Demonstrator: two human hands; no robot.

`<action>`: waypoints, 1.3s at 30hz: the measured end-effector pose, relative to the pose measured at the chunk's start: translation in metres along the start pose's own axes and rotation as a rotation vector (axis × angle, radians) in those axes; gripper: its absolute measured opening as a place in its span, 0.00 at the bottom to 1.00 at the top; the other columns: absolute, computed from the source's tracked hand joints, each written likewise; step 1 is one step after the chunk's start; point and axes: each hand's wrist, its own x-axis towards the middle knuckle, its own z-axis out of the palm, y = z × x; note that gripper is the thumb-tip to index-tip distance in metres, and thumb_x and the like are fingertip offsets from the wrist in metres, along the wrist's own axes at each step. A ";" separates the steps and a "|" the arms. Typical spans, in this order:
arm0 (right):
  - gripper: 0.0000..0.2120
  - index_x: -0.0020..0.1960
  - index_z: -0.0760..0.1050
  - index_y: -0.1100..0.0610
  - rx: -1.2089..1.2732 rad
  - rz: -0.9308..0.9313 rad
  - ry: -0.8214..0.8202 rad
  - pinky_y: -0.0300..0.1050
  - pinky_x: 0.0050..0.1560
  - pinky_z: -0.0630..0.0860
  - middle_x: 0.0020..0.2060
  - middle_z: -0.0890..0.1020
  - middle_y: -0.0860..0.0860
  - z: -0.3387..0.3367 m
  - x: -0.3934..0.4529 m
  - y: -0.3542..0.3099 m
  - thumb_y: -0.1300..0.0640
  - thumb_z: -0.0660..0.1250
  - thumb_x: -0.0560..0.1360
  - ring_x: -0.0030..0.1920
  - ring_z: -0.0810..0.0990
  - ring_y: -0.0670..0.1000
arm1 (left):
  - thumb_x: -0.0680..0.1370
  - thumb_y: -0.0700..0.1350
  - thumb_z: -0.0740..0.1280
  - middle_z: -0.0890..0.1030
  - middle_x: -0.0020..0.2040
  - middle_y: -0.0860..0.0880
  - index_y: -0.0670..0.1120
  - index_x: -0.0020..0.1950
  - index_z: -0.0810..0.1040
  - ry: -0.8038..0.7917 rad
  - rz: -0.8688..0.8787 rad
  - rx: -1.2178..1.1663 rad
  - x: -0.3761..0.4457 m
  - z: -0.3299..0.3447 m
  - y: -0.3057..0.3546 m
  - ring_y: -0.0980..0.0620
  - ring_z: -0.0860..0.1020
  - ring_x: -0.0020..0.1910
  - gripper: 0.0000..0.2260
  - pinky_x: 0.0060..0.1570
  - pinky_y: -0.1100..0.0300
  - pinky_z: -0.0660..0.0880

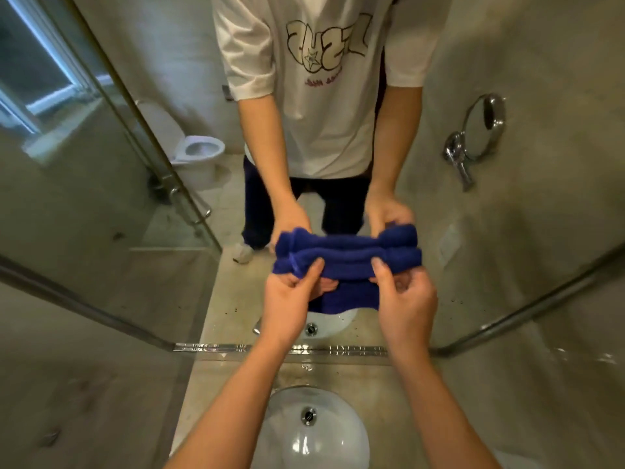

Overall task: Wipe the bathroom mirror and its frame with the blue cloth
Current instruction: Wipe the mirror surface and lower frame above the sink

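A folded, dark blue terry cloth [348, 262] is held against the large wall mirror [507, 231], pinched at its left end by the left hand [287, 292] and at its right end by the right hand [406, 299]. A round white ceramic basin [338, 434] is seen below, set in the beige stone surface [230, 384].

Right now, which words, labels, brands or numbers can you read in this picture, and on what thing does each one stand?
White T-shirt reflected in the mirror: large bubble-letter graphic, mirror-reversed and stylised, not readable with certainty.
Same T-shirt: small red script line under the graphic, too small and blurred to read.
Blue cloth, sink, round wall mirror: no text visible.
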 end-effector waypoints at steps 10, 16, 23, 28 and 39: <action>0.05 0.42 0.77 0.49 0.110 -0.062 0.021 0.51 0.45 0.81 0.33 0.85 0.46 -0.042 0.030 -0.034 0.52 0.72 0.74 0.38 0.84 0.48 | 0.78 0.45 0.69 0.85 0.35 0.41 0.37 0.37 0.84 0.026 0.164 0.042 -0.019 0.057 0.046 0.44 0.85 0.38 0.14 0.46 0.54 0.82; 0.06 0.42 0.75 0.46 0.091 -0.235 0.054 0.45 0.41 0.80 0.30 0.83 0.42 -0.081 0.063 -0.053 0.52 0.72 0.74 0.35 0.83 0.45 | 0.77 0.47 0.69 0.85 0.33 0.41 0.37 0.36 0.83 -0.019 0.200 -0.036 -0.024 0.108 0.050 0.45 0.85 0.36 0.16 0.45 0.55 0.83; 0.08 0.48 0.78 0.48 0.084 0.125 -0.050 0.62 0.53 0.79 0.45 0.86 0.49 -0.121 0.069 0.062 0.46 0.70 0.71 0.47 0.85 0.50 | 0.71 0.56 0.71 0.86 0.38 0.45 0.48 0.34 0.87 -0.124 -0.048 0.221 -0.021 0.121 -0.059 0.46 0.86 0.45 0.13 0.57 0.42 0.78; 0.06 0.46 0.78 0.46 0.099 0.039 0.013 0.59 0.52 0.80 0.43 0.86 0.47 -0.131 0.079 0.039 0.45 0.69 0.71 0.45 0.85 0.49 | 0.78 0.48 0.70 0.86 0.35 0.46 0.44 0.36 0.86 -0.044 0.085 0.179 -0.030 0.148 -0.034 0.49 0.86 0.41 0.13 0.51 0.51 0.81; 0.02 0.49 0.78 0.49 0.075 -0.085 0.086 0.46 0.44 0.80 0.39 0.85 0.48 -0.192 0.121 0.070 0.53 0.68 0.77 0.41 0.85 0.48 | 0.68 0.62 0.71 0.86 0.33 0.48 0.48 0.32 0.86 -0.196 0.101 0.243 -0.026 0.210 -0.073 0.48 0.86 0.39 0.18 0.52 0.43 0.80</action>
